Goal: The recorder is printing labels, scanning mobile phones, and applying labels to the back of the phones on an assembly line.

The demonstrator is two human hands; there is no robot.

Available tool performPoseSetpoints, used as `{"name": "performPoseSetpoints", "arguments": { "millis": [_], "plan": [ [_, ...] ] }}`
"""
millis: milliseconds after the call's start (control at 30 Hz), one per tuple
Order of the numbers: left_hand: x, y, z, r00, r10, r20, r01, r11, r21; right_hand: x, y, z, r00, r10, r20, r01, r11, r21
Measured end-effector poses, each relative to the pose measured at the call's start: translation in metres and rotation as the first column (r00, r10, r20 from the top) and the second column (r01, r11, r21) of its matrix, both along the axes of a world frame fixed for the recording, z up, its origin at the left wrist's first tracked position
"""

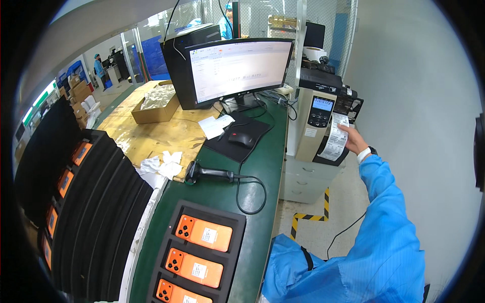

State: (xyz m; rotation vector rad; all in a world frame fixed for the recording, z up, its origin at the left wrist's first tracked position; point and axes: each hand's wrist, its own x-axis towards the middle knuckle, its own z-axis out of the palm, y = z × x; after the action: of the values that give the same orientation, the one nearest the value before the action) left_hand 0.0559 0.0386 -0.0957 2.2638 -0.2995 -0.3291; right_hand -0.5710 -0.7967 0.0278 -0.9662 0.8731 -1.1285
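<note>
My right hand [353,139], in a blue sleeve with a white cuff, reaches out to a strip of white printed labels [335,137] hanging from the front of a beige label printer [319,117]. Its fingers pinch the strip's right edge. The printer stands on a grey drawer cabinet [303,181] to the right of the green bench [252,174]. My left hand is out of view.
On the bench sit a monitor [237,68], a black mouse [240,138] on a dark mat, a corded handheld scanner [204,174] and a black tray [202,252] of orange phones. Stacked black trays [96,202] stand left; a cardboard box [154,107] lies behind. People work far back.
</note>
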Motion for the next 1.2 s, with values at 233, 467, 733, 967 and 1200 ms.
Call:
{"name": "performPoseSetpoints", "arguments": {
  "millis": [233, 467, 733, 967, 1200],
  "plan": [
    [0.034, 0.047, -0.02, 0.876, 0.002, -0.481, -0.286, 0.807, -0.517, -0.014, 0.004, 0.017, 0.611, -0.168, -0.774, 0.051, 0.984, -0.173],
    [-0.051, -0.04, 0.075, 0.976, -0.169, 0.137, 0.183, 0.978, -0.101, 0.076, 0.09, 0.011, 0.729, 0.331, -0.6, -0.342, 0.934, 0.1],
    [-0.135, -0.186, 0.165, 0.796, -0.457, -0.395, 0.15, 0.783, -0.603, 0.335, 0.27, 0.062, -0.196, 0.732, -0.653, -0.961, -0.276, -0.02],
    [-0.165, -0.194, 0.168, 0.952, -0.205, -0.229, 0.022, 0.789, -0.614, 0.431, 0.349, 0.064, -0.423, 0.64, -0.641, -0.77, -0.627, -0.117],
    [-0.156, -0.121, 0.135, 0.969, 0.15, -0.196, -0.232, 0.828, -0.51, 0.432, 0.29, 0.036, -0.415, 0.553, -0.722, -0.847, -0.524, 0.086]
  ]
}}
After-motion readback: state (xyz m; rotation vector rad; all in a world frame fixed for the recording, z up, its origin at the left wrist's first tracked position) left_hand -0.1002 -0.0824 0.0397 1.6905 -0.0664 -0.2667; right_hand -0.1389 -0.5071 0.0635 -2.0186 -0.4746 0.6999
